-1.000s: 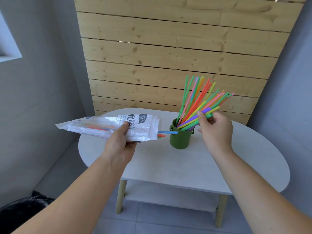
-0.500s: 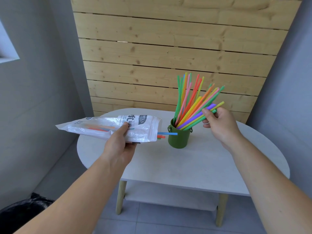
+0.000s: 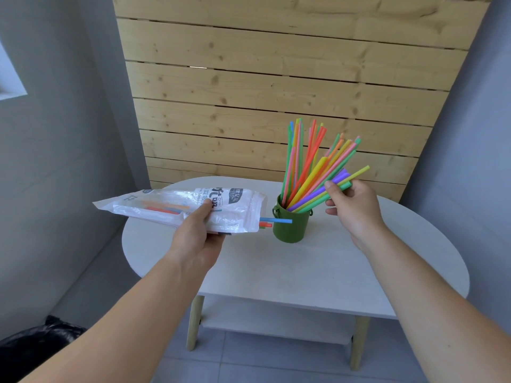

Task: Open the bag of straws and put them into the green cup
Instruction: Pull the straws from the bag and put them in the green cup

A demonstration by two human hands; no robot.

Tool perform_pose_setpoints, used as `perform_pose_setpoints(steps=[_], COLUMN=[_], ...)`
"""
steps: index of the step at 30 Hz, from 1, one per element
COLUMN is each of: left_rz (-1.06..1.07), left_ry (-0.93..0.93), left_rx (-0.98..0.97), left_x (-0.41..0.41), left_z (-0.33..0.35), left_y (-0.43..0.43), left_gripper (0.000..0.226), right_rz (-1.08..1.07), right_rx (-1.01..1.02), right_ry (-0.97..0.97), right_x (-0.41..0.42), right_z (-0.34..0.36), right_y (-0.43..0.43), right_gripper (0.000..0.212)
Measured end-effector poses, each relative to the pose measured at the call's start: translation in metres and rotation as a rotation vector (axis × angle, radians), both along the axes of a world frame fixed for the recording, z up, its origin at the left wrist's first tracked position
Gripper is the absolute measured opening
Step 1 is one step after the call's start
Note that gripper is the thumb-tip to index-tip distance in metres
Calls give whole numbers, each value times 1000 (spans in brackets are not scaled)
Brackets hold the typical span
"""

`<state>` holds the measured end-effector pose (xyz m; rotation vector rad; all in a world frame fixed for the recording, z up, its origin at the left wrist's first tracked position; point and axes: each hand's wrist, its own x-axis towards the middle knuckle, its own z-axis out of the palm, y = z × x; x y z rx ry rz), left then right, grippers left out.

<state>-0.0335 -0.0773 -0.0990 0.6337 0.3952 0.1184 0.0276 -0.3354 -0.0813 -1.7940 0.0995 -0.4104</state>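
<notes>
While I scan from 9 o'clock, first thing low at 7 o'clock is a black bin bag [image 3: 41, 338] on the floor. Left hand [image 3: 197, 236] is clamped on the plastic straw bag [image 3: 182, 208], thumb on top, fingers underneath, bag held roughly level above the white table [image 3: 276, 272], its open mouth pointing toward 3 o'clock. I see a few straws left inside it; a blue straw [image 3: 276, 220] and a red one stick out of the mouth, blue tip crossing in front of the green cup [image 3: 291, 226]. Cup stands upright on the table at centre, just beside the bag mouth; I can't tell if the blue straw touches it. Bunch of coloured straws [image 3: 309, 167] stands in the cup, fanning from 12 toward 2 o'clock. Right hand [image 3: 352, 208] at 3 o'clock pinches the lowest leaning ones, green and purple, thumb on top, other fingers curled loosely. Wooden slat panel [image 3: 276, 92] behind at 12 o'clock.
</notes>
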Motion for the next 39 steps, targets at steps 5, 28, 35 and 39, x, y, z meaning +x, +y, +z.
perform_pose_setpoints(steps=[5,28,35,39], left_rz=[-2,-62,-111,-139], left_ry=[-3,-338,-295,-196], left_rx=[-3,410,450,447], left_x=[-1,-14,-12,-10], left_z=[0,21,15,14], left_y=[1,-17,-12,-11], left_gripper=[37,33,20,8], right_rz=[51,302,255,286], right_rx=[81,987,951,855], right_ry=[21,536,495,433], right_x=[-5,-83,-78,-77], right_z=[-1,4,5,5], right_y=[-3,92,88,83], right_gripper=[21,46,46,36])
